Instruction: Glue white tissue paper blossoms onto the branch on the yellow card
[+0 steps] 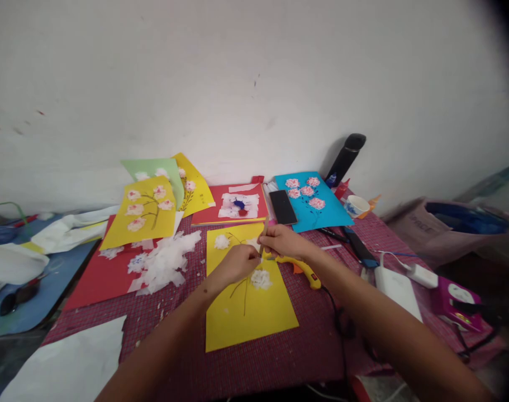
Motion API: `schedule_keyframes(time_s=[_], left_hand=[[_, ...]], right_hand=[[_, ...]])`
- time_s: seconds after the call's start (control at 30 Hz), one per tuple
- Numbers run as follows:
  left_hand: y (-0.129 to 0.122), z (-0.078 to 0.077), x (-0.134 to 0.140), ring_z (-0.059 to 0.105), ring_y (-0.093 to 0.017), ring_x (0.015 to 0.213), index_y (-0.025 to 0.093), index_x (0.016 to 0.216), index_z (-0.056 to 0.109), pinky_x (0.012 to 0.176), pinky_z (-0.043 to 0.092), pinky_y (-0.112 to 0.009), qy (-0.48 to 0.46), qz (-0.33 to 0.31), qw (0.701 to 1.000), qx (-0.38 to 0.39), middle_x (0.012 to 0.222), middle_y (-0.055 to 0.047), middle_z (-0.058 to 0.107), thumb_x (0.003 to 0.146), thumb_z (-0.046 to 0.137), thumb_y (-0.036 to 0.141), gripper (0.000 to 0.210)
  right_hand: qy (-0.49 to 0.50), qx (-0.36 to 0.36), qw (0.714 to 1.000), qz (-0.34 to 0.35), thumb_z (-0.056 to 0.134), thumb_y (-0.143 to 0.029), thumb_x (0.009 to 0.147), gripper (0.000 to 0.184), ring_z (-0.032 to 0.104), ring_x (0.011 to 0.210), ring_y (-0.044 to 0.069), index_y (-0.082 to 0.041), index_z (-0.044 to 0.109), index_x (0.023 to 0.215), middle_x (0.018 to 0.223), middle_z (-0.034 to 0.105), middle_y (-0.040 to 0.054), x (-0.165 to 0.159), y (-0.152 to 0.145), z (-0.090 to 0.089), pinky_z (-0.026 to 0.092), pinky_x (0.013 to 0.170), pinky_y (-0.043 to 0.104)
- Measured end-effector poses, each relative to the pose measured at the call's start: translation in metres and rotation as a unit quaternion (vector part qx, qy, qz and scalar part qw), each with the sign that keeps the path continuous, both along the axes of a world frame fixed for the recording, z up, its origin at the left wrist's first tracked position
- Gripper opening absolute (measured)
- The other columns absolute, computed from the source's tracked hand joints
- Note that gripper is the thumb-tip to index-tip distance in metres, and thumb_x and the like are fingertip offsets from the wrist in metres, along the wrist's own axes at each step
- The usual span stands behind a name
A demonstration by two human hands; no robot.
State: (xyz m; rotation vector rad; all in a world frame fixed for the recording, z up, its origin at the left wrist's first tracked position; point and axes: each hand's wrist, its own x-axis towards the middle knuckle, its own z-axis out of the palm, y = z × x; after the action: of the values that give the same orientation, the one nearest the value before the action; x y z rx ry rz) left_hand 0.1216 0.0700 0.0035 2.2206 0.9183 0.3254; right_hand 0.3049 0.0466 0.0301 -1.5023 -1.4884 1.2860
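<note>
A yellow sheet (262,318) lies before me with drawn brown stems and crumpled white paper flowers, one white flower (261,279) just below my hands. My right hand (284,241) pinches a thin brownish stick (265,224), held nearly upright over the sheet. My left hand (239,263) is closed beside the stick's lower end, thumb and finger pressed together; what they hold is too small to make out. A yellow glue gun (307,272) rests on the sheet's right edge, partly behind my right hand and forearm.
Torn white paper pieces (166,262) are heaped at left. Finished flower pictures, a yellow one (124,231) and a blue one (321,215), lie behind. A phone (283,206), a black bottle (346,159), a small cup (357,205) and a white adapter (422,275) are on the right.
</note>
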Motion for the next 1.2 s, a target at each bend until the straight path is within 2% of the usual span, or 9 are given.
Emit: schedule_keyframes(time_s=[0.2,0.47,0.73,0.87,1.03,1.2], left_hand=[[-0.002,-0.006,0.004,0.048,-0.014,0.053,0.017,0.060,0.061,0.053,0.023,-0.026,0.040,-0.031,0.999,0.019,0.056,0.000,0.054,0.078,0.051,0.018,0.020],[-0.002,-0.010,0.004,0.049,-0.015,0.055,0.017,0.064,0.064,0.056,0.027,-0.027,0.074,-0.052,0.995,0.028,0.060,-0.002,0.060,0.082,0.048,0.019,0.024],[-0.003,-0.008,0.003,0.053,-0.015,0.060,0.016,0.070,0.067,0.057,0.029,-0.026,0.108,-0.069,0.991,0.032,0.069,-0.004,0.066,0.082,0.047,0.017,0.023],[-0.004,-0.007,0.002,0.058,-0.016,0.065,0.016,0.074,0.068,0.060,0.034,-0.026,0.125,-0.058,0.990,0.034,0.075,-0.005,0.069,0.083,0.044,0.016,0.026],[-0.006,-0.002,0.000,0.064,-0.018,0.072,0.015,0.076,0.069,0.064,0.040,-0.026,0.142,-0.045,0.988,0.032,0.080,-0.007,0.071,0.084,0.043,0.015,0.027],[-0.018,0.002,-0.013,0.066,-0.023,0.087,0.014,0.099,0.066,0.074,0.045,-0.031,0.136,0.014,0.988,0.072,0.097,-0.011,0.072,0.084,0.041,0.012,0.029]], right_hand=[[-0.024,-0.015,0.999,0.025,0.059,-0.023,0.080,0.017,0.051,0.041,0.009,-0.020,0.060,0.063,0.051,0.059,-0.0035,0.002,-0.002,-0.009,0.037,0.039,0.019],[-0.049,-0.018,0.997,0.063,0.056,-0.021,0.083,0.016,0.054,0.047,0.010,-0.018,0.062,0.068,0.055,0.059,-0.0025,0.002,-0.002,-0.017,0.041,0.044,0.018],[-0.077,-0.014,0.991,0.108,0.054,-0.021,0.083,0.016,0.056,0.050,0.010,-0.018,0.065,0.072,0.062,0.063,-0.0018,0.003,-0.006,-0.016,0.041,0.048,0.019],[-0.089,0.000,0.988,0.128,0.052,-0.021,0.084,0.018,0.056,0.051,0.011,-0.018,0.066,0.073,0.058,0.060,-0.0025,0.004,-0.009,-0.015,0.040,0.048,0.020],[-0.107,0.021,0.984,0.143,0.049,-0.020,0.085,0.018,0.059,0.055,0.011,-0.018,0.066,0.081,0.064,0.063,-0.0016,0.003,-0.012,-0.018,0.042,0.051,0.019],[-0.143,0.048,0.973,0.172,0.048,-0.019,0.088,0.021,0.060,0.062,0.011,-0.017,0.068,0.093,0.076,0.067,0.0003,-0.001,-0.016,-0.014,0.042,0.055,0.020]])
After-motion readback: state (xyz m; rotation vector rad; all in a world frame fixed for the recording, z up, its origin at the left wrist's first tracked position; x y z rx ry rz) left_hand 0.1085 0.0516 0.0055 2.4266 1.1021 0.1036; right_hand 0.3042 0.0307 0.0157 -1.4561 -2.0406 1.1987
